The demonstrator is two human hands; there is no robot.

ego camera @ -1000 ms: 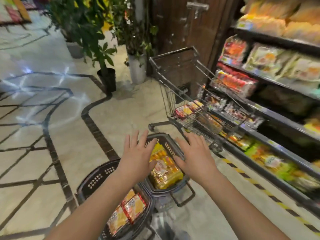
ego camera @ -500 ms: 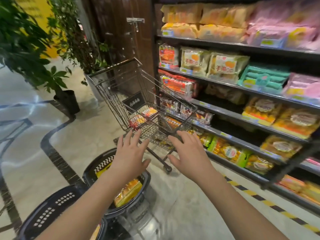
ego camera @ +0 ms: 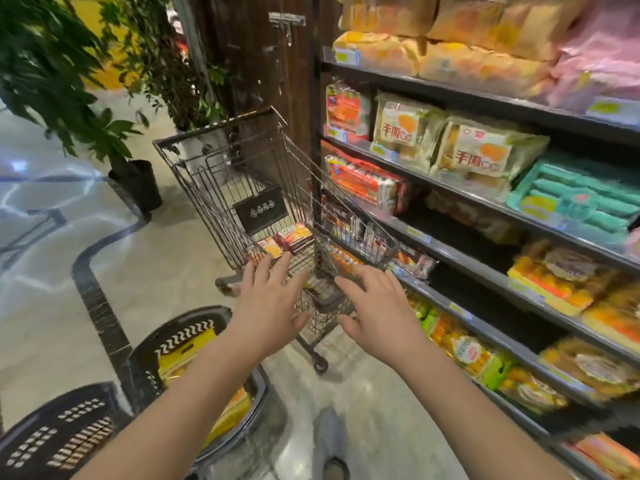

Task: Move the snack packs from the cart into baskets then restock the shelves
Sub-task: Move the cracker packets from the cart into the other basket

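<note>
Snack packs (ego camera: 293, 237) in red and orange wrappers lie on the wire floor of the shopping cart (ego camera: 214, 202), a couple of them side by side below a small black placard (ego camera: 261, 211) that hangs inside the cart. The cart stands on the pale stone floor (ego camera: 173, 271) close against the shelves (ego camera: 485, 199), its near end towards the person.

Both bare arms reach out to that near end. The left hand (ego camera: 268, 306) is flat, palm down, fingers straight and spread, holding nothing. Its fingertips sit in front of the wire just below the packs, and I cannot tell whether they touch it. The right hand (ego camera: 379, 311) is the same: spread, relaxed and empty, just beside the cart's near corner on the shelf side. The two hands are near each other but apart.

Two black plastic baskets stand on the floor at the person's left. The basket closer to the cart (ego camera: 180, 323) has yellow packs (ego camera: 187, 351) in it, partly hidden by the left forearm. The other basket (ego camera: 59, 434) sits at the lower left, its inside out of view.

The shelves are full of bagged bread, cakes and wrapped snacks. A potted plant (ego camera: 136, 181) stands beyond the cart, beside a dark wooden door (ego camera: 249, 64).
</note>
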